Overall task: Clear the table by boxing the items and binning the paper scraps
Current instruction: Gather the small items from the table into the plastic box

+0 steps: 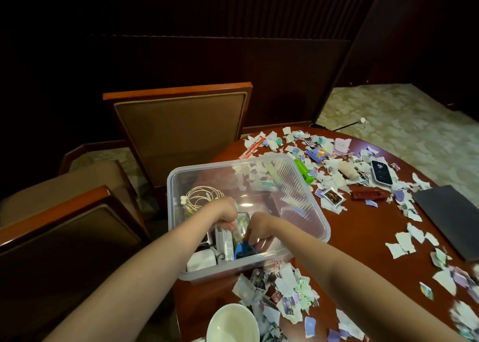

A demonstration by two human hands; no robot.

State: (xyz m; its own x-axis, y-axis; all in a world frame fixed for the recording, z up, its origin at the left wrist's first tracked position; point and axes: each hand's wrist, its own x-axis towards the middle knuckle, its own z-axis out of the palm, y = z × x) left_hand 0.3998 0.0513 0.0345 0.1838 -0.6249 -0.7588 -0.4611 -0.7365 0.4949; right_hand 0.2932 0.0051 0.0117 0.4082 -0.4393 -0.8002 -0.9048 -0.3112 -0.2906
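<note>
Both hands are in the clear box point(233, 267), which sits at the left edge of the table point(363, 243). Left hand point(226, 212) is a curled fist over the packets; we can't tell what it grips, if anything. Right hand point(260, 227) pinches the blue item point(243, 252) by the near wall. Paper scraps point(287, 284) are strewn over the table around the box. White earphones point(202, 196) lie in the box's far-left corner.

Clear plastic box point(312, 195), part-filled w/ items point(202, 196), torn paper scraps point(287, 287) strewn round

box point(220, 270) x1, chairs point(178, 131) x2, bowl point(233, 323) x1
</note>
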